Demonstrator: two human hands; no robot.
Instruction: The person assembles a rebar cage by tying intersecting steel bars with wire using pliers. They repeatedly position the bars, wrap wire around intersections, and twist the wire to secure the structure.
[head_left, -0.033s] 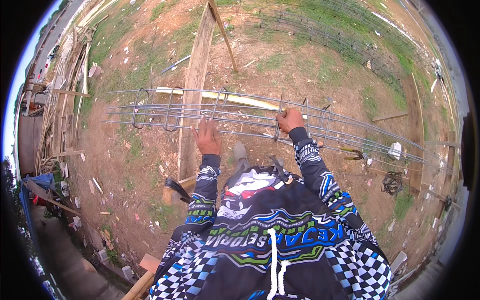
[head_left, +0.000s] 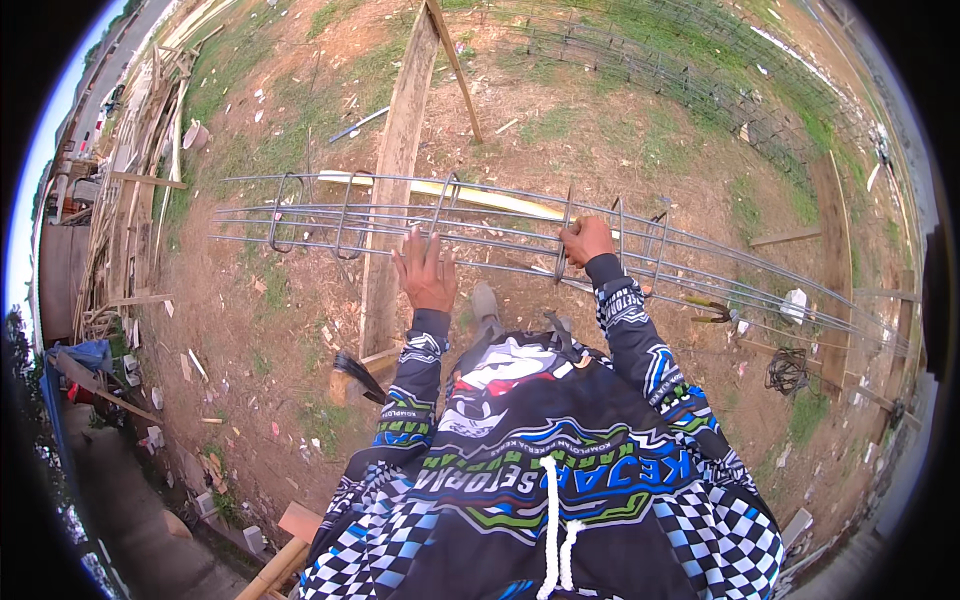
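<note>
hardly anything has moved since the earlier frame; everything just sits slightly further right. six bent steel rings [head_left: 275, 215] surround long bars [head_left: 500, 242] stretching left to right before me. my left hand [head_left: 428, 272], fingers spread, touches the near bars; my right hand [head_left: 588, 240], curled closed, grips the fourth ring [head_left: 570, 200] from the left.

Reddish-brown earthen ground [head_left: 270, 340] is patched with green grass [head_left: 553, 125]. Long, weathered wooden planks [head_left: 127, 225] are heaped at frame left.

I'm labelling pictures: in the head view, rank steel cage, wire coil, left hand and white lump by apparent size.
Largest to smallest:
1. Steel cage
2. Left hand
3. Wire coil
4. White lump
</note>
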